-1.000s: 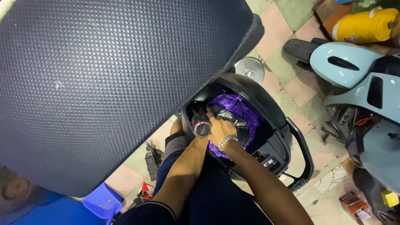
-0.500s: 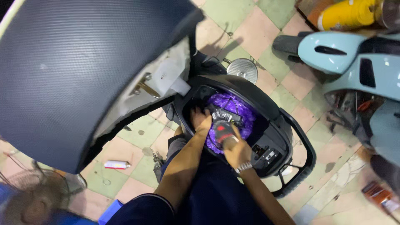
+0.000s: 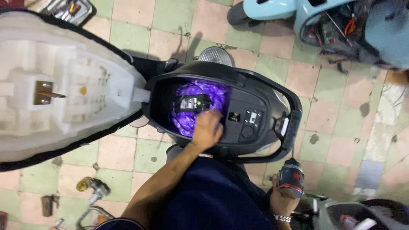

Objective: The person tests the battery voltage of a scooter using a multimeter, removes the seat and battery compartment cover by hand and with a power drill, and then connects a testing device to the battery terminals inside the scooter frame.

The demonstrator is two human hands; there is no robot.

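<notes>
I look down into a scooter's open under-seat compartment (image 3: 164,91), with the raised seat (image 3: 64,91) showing its white underside at the left. A purple plastic bag (image 3: 215,96) lies inside with a black box-shaped unit (image 3: 192,103) on top of it. My left hand (image 3: 208,130) reaches into the compartment and rests on the purple bag just below the black unit. My right hand (image 3: 284,200) is pulled back at the lower right, outside the scooter, gripping a dark cordless power tool (image 3: 292,178) with red trim.
The black rear grab rail (image 3: 294,123) rings the compartment's right side. A light blue scooter (image 3: 341,21) with exposed wiring stands at the top right. Small metal parts (image 3: 91,187) and tools lie on the green and pink tiled floor at the lower left.
The seat has swung up, showing its white underside. My right hand has drawn the power tool out of the compartment to the lower right. My left hand stays on the purple bag.
</notes>
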